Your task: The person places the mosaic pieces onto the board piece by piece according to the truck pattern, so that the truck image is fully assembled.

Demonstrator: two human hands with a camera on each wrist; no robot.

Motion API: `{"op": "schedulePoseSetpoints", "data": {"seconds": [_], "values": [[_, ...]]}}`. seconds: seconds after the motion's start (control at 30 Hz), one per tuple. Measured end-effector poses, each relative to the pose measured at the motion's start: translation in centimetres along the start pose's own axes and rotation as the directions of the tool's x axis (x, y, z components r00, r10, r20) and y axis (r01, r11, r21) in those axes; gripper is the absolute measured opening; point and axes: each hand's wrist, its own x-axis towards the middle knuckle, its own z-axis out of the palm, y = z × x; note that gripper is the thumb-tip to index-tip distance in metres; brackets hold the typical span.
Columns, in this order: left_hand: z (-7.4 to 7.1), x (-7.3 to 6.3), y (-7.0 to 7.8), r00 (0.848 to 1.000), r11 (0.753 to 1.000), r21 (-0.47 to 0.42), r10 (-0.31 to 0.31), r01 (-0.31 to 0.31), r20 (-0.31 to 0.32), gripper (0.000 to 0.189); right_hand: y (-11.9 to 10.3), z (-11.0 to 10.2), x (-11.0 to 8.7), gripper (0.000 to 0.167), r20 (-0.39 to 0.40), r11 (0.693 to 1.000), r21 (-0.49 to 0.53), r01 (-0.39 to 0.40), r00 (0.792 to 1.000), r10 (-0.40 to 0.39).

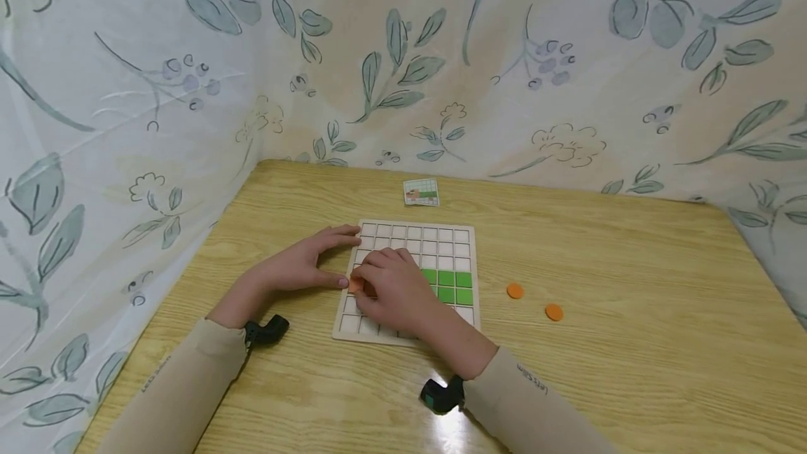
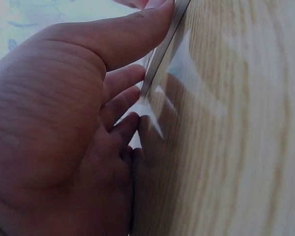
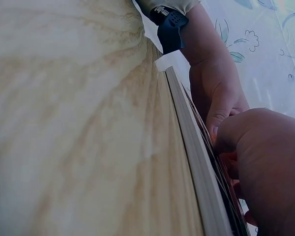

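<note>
A white gridded board (image 1: 406,339) with a pale wooden rim lies on the table. My left hand (image 1: 309,261) is at its left edge, thumb tip close against the rim and fingers stretched toward the upper left corner. Over the board's left half, my right hand (image 1: 397,286) has its thumb and index finger bent around an orange piece (image 1: 355,285) at the leftmost column. More orange shows under that hand, partly hidden. Green squares (image 1: 445,278) fill cells right of the hand. In the right wrist view, my right hand (image 3: 265,152) is close to the left hand (image 3: 219,96).
Two orange discs (image 1: 515,291) lie apart on the wooden table (image 1: 630,370), right of the board. Behind the board is a small printed card (image 1: 421,192) with a coloured grid. Floral cloth (image 1: 403,54) hangs along the table's back and left side.
</note>
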Motion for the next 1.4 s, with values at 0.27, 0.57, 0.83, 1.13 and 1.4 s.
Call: {"op": "schedulePoseSetpoints", "data": {"seconds": [0.27,0.57,0.83,1.13,1.4], "values": [[0.0,0.0,-0.2,1.000,1.000,0.005,0.014,-0.014,-0.009,0.082,0.0,0.0,0.0,0.004,-0.008,1.000,0.004,0.012,1.000,-0.012],[0.0,0.0,0.1,1.000,1.000,0.003,-0.001,0.001,0.000,0.082,0.0,0.0,-0.2,0.010,-0.024,1.000,0.004,0.017,1.000,-0.017],[-0.1,0.2,0.1,1.000,1.000,0.000,-0.017,0.017,0.008,0.083,0.4,-0.6,-0.9,0.024,-0.044,0.999,0.033,0.020,0.999,-0.018],[-0.1,0.3,0.2,1.000,1.000,0.018,-0.017,0.017,0.008,0.084,1.0,-1.8,-1.9,0.026,-0.077,0.999,0.036,0.016,0.997,-0.013],[0.1,0.3,0.4,0.999,0.999,0.005,-0.042,0.042,0.006,0.083,2.3,-3.4,-4.5,0.032,-0.046,0.999,-0.008,-0.053,0.998,0.053]]}}
